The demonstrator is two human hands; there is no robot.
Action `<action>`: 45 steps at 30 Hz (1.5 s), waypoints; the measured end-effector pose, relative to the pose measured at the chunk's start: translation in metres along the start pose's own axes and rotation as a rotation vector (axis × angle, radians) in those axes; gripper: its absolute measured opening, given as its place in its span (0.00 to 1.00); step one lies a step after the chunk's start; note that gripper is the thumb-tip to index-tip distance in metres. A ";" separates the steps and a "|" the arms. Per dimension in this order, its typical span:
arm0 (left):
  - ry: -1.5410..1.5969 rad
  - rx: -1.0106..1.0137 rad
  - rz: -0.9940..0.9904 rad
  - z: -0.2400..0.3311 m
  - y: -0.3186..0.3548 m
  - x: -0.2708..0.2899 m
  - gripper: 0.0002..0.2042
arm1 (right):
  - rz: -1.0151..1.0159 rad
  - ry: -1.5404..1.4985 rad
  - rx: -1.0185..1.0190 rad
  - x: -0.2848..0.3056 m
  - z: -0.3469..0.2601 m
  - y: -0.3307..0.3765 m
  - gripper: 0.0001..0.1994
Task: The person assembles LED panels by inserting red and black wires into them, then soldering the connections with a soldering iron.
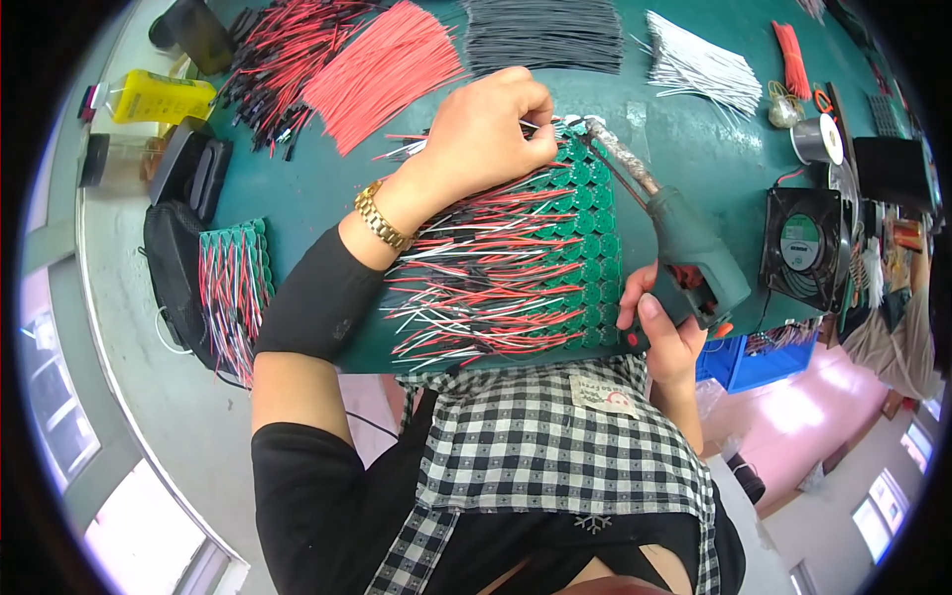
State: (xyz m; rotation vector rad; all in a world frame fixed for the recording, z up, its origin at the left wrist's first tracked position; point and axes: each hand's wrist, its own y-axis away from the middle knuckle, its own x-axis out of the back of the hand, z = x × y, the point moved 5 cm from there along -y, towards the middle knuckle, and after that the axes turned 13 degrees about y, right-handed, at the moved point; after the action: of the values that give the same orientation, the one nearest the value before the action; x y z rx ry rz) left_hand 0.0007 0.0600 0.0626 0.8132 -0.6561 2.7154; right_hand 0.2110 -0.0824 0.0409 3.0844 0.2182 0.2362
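My left hand (501, 129), with a gold watch on its wrist, is closed in a pinch on a thin white wire (532, 124) at the far edge of a panel of round green circuit boards (598, 243). Rows of red, black and white wires (476, 288) stick out leftward from the panel. My right hand (666, 332) is wrapped round the handle of a dark green soldering gun (694, 238). Its metal tip points at the panel's far end, close to my left fingertips. Whether the tip touches a board, I cannot tell.
Bundles of red (385, 74), black (543, 35) and white wires (702, 64) lie along the far side. At the right stand a solder spool (819, 139) and a black fan (805, 288). Another wired panel (236, 288) is at the left, near a yellow bottle (164, 97).
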 end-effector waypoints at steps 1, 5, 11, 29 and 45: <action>0.001 0.002 0.002 0.000 0.000 0.000 0.05 | -0.002 0.001 -0.001 -0.001 -0.001 0.001 0.14; -0.003 -0.007 0.003 -0.002 0.000 0.001 0.05 | 0.156 -0.169 0.073 0.005 -0.004 0.005 0.21; -0.015 -0.018 0.005 0.003 -0.001 0.000 0.04 | 0.215 -0.306 0.262 0.021 -0.013 0.010 0.24; -0.193 0.055 0.322 0.064 0.007 0.088 0.04 | 0.164 -0.165 -0.085 0.038 -0.002 0.002 0.25; -0.022 -0.006 0.067 0.029 0.032 -0.001 0.06 | -0.251 0.035 -0.362 0.029 0.012 0.021 0.29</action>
State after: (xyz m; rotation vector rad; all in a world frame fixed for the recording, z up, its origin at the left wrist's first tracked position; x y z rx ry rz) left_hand 0.0039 0.0185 0.0724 0.8360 -0.7084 2.7663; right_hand 0.2438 -0.0999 0.0342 2.6648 0.4990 0.2834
